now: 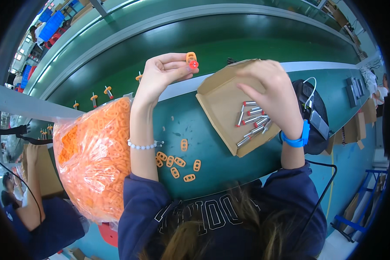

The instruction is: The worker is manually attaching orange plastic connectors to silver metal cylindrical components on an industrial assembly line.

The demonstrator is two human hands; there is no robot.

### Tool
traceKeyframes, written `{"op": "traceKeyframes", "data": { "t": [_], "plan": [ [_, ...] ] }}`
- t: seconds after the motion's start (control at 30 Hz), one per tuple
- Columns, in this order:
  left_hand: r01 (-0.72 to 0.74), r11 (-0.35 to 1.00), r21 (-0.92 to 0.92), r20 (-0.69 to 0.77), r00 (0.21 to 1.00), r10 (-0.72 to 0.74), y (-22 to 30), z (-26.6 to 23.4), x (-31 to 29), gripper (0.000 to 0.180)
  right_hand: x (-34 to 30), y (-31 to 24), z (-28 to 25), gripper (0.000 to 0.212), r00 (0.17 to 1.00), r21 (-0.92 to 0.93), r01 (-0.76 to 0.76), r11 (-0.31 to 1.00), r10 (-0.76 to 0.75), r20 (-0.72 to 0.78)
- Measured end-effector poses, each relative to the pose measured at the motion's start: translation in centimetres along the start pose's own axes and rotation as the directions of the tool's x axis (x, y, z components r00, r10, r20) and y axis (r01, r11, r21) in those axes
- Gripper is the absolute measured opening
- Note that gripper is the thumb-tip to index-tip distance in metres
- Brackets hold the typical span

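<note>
My left hand (164, 73) is raised past the table's far edge, fingers closed on a small orange oval link (191, 56). At its fingertips a red round end (193, 64) shows against the link, seemingly of a metal tube seen end-on. My right hand (271, 82) hovers over an open cardboard box (219, 108), thumb apart from the fingers, with nothing visible in it. Several silver metal tubes (240, 117) with red ends lie loose in the box. Between my forearms several orange oval links (179, 162) are scattered on the green table (212, 186).
A large clear bag of orange links (95, 160) stands left of my left forearm. Tubes fitted with links (108, 92) stand on the green conveyor (229, 30) beyond. Right of the box sit a black mesh bag (318, 134) and a cable. A co-worker's arm (32, 186) shows far left.
</note>
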State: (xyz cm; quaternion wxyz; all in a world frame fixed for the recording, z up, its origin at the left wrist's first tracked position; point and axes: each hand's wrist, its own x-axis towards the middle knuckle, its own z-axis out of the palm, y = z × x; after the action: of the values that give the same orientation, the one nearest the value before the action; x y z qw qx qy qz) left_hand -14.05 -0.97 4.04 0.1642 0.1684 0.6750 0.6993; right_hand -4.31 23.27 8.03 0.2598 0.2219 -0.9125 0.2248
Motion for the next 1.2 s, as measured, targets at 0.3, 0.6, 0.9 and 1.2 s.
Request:
{"op": "traceKeyframes", "data": {
  "t": [0.3, 0.6, 0.9, 1.2],
  "plan": [
    [0.078, 0.997, -0.022, -0.041, 0.996, -0.079, -3.5, -1.1, 1.6, 0.035, -6.1, 4.1, 3.0, 0.016, 0.847, -0.029, -0.079, 0.996, 0.083, 0.526],
    [-0.002, 0.720, 0.694, -0.277, 0.922, 0.269, -11.8, -4.8, 3.3, 0.022, -6.7, 4.7, 4.9, 0.025, 0.808, -0.058, -0.041, 0.997, 0.067, 0.585],
    [0.096, 0.444, 0.891, -0.270, 0.897, 0.349, -9.4, -4.4, -1.0, 0.045, -6.0, 3.3, 6.1, 0.018, 0.768, 0.089, 0.135, 0.987, -0.161, 0.620],
    [0.153, 0.123, 0.981, -0.104, 0.935, -0.338, -0.3, 3.4, -8.3, 0.036, -1.6, 3.3, 3.9, 0.009, 0.877, 0.115, 0.096, 0.989, -0.139, 0.460]
  ]
}}
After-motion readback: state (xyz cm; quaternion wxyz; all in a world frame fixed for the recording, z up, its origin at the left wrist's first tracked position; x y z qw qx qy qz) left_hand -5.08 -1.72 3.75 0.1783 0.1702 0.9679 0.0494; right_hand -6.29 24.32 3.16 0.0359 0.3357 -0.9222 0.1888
